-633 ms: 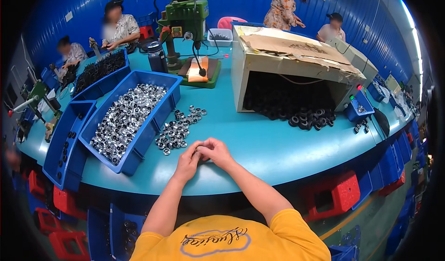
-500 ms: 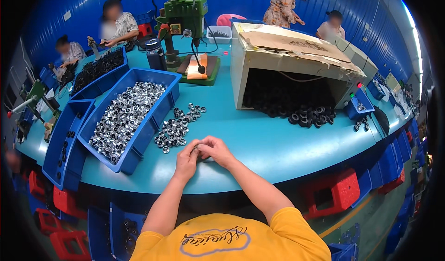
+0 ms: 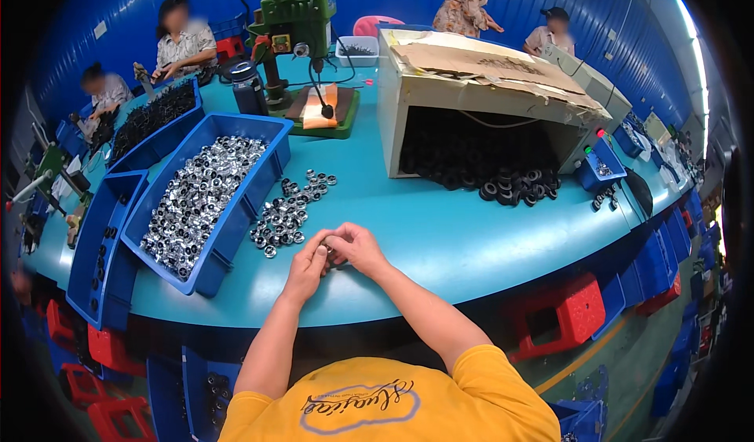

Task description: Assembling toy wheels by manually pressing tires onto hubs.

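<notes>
My left hand [image 3: 308, 267] and my right hand [image 3: 354, 248] meet over the near edge of the table, fingers curled and pressed together. Whatever they pinch between them is small and mostly covered by the fingers, so I cannot make out its kind. Just beyond my left hand lies a loose pile of small shiny silver rings with dark centres [image 3: 280, 216]. More such rings [image 3: 206, 198] fill a large blue bin [image 3: 206, 278] on the left.
Black rings [image 3: 518, 188] spill from a pale open-fronted box [image 3: 393, 124] topped with cardboard. A green drill press [image 3: 292, 22] and a dark bottle [image 3: 248, 90] stand behind the blue bin. A narrower blue bin [image 3: 118, 294] lies further left. Several people work across the table.
The view has shifted slightly, so the table and bins sit a little further left. My hands stay together, with the fingers moved a little around the small thing.
</notes>
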{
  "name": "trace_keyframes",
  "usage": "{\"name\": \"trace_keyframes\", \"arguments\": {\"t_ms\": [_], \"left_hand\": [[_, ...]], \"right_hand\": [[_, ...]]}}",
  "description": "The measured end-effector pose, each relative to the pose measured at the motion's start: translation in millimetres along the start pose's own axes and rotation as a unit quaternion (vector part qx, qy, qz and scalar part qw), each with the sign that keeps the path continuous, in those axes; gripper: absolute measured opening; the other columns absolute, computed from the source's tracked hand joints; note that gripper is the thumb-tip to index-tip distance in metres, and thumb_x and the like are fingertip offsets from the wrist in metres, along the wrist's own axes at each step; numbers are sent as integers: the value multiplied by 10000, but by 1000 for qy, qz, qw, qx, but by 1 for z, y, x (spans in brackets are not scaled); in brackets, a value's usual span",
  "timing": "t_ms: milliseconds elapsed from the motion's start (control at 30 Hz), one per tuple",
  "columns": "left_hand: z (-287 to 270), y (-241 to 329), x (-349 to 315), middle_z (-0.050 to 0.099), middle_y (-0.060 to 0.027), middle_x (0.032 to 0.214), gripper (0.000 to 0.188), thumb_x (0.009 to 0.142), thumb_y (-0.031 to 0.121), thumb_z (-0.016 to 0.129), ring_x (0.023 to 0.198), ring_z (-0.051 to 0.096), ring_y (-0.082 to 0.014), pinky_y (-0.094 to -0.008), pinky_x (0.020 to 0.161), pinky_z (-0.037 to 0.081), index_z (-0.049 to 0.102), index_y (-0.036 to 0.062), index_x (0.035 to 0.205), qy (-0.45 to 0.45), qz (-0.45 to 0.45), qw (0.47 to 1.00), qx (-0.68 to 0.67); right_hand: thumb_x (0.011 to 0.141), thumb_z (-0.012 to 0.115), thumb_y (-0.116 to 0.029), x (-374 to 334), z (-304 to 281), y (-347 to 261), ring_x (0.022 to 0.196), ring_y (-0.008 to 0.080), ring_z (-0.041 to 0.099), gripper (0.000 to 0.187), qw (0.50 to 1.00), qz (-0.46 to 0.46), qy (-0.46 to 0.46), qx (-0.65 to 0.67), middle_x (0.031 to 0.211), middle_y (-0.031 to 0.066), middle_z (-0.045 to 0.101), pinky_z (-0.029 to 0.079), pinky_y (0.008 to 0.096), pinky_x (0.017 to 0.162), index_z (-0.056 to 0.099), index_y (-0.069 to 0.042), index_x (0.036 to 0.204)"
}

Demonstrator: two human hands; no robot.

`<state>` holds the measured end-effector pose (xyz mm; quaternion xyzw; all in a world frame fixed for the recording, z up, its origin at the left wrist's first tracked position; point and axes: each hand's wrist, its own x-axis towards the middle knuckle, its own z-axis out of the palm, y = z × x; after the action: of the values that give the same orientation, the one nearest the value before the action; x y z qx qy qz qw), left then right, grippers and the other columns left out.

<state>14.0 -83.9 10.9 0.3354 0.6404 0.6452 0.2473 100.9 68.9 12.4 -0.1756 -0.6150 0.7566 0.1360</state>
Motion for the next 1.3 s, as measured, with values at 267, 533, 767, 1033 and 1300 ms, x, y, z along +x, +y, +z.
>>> {"name": "trace_keyframes", "arguments": {"t_ms": [267,533,767,1033,1300], "left_hand": [[8,1,4,647,34,767,243,1097,138,544,635,540,-40,-220,533,454,744,98,1229,62,10,997,50],[3,-3,1,645,14,811,220,1068,97,562,668,547,-48,-223,549,440,741,76,1195,107,39,992,51],[3,-3,4,671,-45,1138,469,1000,20,623,1006,629,-112,-287,854,530,544,66,1460,-13,56,998,1],[5,1,0,728,-86,1147,500,971,-18,651,1039,689,-148,-322,931,555,561,52,1458,21,65,993,99],[11,0,-3,741,-148,1127,504,952,4,688,984,732,-204,-339,849,577,578,66,1440,82,145,950,266]], "right_hand": [[961,744,-196,5,-6,4,834,117,675,218,999,0,-38,-35,981,63,722,572,281,707,656,-31,1073],[956,748,-189,8,5,13,767,112,672,200,997,-51,-18,-61,933,63,720,575,278,655,659,-34,1046],[968,713,-127,8,-8,6,781,136,701,159,999,-4,-7,48,930,76,705,607,284,682,643,-10,1050],[925,733,-130,8,-5,14,742,131,691,184,998,-50,38,-32,885,82,715,591,281,665,654,10,1015],[919,730,-120,10,-3,16,771,136,703,194,997,-50,42,-36,895,89,718,601,287,685,658,16,1036]]}}
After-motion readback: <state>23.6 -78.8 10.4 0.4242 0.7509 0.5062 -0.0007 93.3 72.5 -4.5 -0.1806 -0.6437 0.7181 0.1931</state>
